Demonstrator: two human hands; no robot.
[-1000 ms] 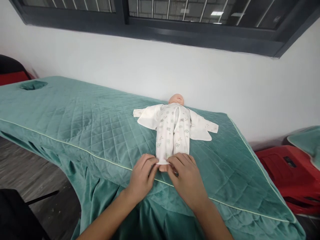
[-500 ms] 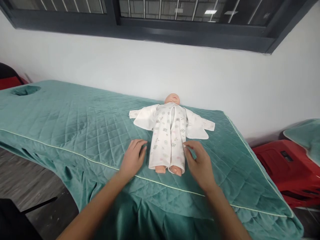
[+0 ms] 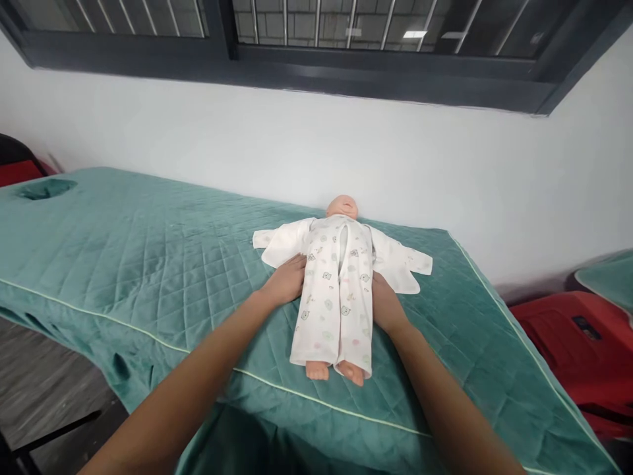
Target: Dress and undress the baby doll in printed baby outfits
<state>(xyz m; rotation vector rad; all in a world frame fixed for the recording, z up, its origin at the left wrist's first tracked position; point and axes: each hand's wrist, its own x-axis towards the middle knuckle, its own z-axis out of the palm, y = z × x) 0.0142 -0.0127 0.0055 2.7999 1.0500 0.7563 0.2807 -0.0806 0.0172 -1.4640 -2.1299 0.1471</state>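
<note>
A baby doll lies on its back on the green quilted massage bed, head toward the wall. It wears a white printed romper, with sleeves spread out and bare feet near the bed's front edge. My left hand presses against the doll's left side at the waist, fingers curled in against the romper. My right hand lies along the other side, and its fingers are hidden under the cloth.
The bed stands against a white wall under a dark-framed window. Its face hole is at the far left. A red seat with another green cover stands at the right. Dark floor shows at the lower left.
Both hands left the romper's leg ends near the feet, spread apart, and moved up along the doll to its waist, one on each side. The legs of the romper now lie straight.
</note>
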